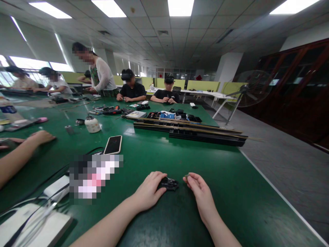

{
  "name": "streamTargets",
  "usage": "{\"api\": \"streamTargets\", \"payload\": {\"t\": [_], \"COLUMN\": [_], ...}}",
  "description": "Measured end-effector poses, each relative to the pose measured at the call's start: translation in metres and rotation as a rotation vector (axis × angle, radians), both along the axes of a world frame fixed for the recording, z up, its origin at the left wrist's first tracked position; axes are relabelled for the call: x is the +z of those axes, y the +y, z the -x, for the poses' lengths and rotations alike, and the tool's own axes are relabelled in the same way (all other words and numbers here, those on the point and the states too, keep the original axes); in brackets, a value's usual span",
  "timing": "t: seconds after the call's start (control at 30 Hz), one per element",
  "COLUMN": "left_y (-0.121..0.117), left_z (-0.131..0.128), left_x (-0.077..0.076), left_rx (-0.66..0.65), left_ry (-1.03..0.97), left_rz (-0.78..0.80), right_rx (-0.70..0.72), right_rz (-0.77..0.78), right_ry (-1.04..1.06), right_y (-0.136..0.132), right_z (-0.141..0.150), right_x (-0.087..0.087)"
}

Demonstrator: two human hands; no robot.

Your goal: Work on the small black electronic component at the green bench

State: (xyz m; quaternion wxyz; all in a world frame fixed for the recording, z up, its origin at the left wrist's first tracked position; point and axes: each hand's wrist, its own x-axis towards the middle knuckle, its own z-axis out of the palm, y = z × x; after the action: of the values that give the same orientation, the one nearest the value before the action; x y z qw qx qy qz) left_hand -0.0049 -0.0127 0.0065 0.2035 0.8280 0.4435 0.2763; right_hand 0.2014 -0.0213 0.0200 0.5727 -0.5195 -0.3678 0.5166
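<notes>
My left hand (152, 190) is closed around the left end of a small black part (170, 184) with a ridged, uneven surface, which lies on the green table. Its kind is too small to make out. Just to the right of that part, my right hand (199, 190) pinches a tiny greenish-brown piece (187, 176) between thumb and fingertips. A narrow gap separates this piece from the black part. The fingers of my left hand hide part of what it grips.
Long black rails (208, 137) with thin brass-coloured rods lie across the green table (216, 164). A phone (113, 144), a white jar (92, 124) and a white power strip (33, 226) with cables are at left. Another person's arm (23, 152) rests there. Several people sit beyond.
</notes>
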Motion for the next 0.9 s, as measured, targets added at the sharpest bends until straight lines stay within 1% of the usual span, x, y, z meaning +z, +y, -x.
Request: {"api": "streamTargets", "payload": {"t": [0.3,0.57,0.9], "left_y": [0.0001,-0.0001,0.0003], "left_z": [-0.0003,0.0006,-0.0004], "left_x": [0.0024,0.0003,0.0016], "left_rx": [-0.003,-0.005,-0.004], "left_ry": [0.0,-0.007,0.0], "left_rz": [0.007,-0.003,-0.003], "right_rx": [-0.007,0.008,0.004], "right_rz": [0.007,-0.001,0.003], "right_ry": [-0.003,-0.013,-0.01], "right_y": [-0.0014,-0.001,-0.0006], "right_z": [0.0015,0.0002,0.0003], "right_x": [0.0038,0.0009,0.0004]}}
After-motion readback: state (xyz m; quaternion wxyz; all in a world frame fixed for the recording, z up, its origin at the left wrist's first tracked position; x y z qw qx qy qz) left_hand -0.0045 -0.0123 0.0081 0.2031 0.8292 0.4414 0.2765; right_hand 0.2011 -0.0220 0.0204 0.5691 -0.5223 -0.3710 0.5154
